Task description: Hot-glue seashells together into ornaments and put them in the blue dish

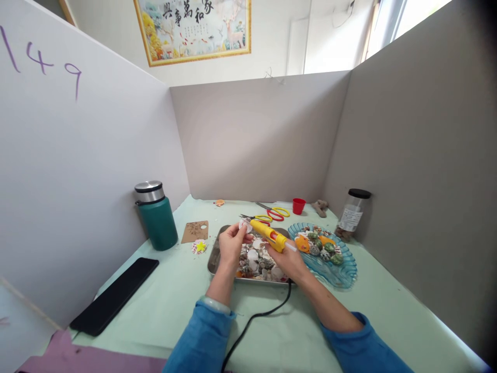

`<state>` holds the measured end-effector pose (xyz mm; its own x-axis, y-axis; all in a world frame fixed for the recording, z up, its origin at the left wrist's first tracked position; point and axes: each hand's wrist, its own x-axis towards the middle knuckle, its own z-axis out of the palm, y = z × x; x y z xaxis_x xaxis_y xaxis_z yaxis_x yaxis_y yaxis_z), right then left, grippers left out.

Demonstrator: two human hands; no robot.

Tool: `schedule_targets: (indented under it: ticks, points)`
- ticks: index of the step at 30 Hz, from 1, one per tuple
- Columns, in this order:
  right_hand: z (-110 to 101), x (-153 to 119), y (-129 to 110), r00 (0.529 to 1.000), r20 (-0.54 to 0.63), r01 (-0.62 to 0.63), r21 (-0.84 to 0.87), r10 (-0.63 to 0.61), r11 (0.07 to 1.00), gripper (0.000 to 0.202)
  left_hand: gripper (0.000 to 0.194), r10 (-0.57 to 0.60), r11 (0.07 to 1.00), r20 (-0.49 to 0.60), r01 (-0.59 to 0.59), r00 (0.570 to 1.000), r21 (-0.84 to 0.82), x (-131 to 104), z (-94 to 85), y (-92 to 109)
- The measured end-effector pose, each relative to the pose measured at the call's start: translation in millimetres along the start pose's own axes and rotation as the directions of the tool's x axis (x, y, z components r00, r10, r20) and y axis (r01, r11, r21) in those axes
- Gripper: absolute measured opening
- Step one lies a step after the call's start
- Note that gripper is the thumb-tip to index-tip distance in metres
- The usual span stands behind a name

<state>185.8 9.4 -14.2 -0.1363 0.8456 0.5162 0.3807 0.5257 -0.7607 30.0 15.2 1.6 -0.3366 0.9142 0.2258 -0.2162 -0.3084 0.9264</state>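
The left hand [231, 242] pinches a white piece [244, 226]; the right hand [288, 259] grips a yellow glue gun [272, 237] over a tray [215, 255]

Left panel [89, 155]: number "149", handwritten in purple strokes, high up. Framed picture [198, 31] on the back wall: large black brush characters, 興 事 萬 和 家 as set left to right, staggered in height; small lines of writing beneath them, too fine to read. Jar [352, 211] with black lid, at right: white label [350, 219] bearing dark print, illegible at this size.
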Motion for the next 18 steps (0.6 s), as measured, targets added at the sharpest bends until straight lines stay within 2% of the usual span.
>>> schedule_targets:
  ticks: [7, 18]
  points:
    - [-0.5, -0.9, 2.1, 1.000, 0.015, -0.017, 0.016, 0.017, 1.000, 0.020, 0.035, 0.021, 1.000, -0.022, -0.021, 1.000, 0.006, -1.1, -0.6, 3.9]
    - [1.4, -0.9, 4.2, 0.999, 0.044, 0.011, 0.057, -0.014, 0.998, 0.020, 0.035, -0.005, 0.999, 0.027, 0.004, 1.000, 0.039, -2.7, -0.5, 4.0]
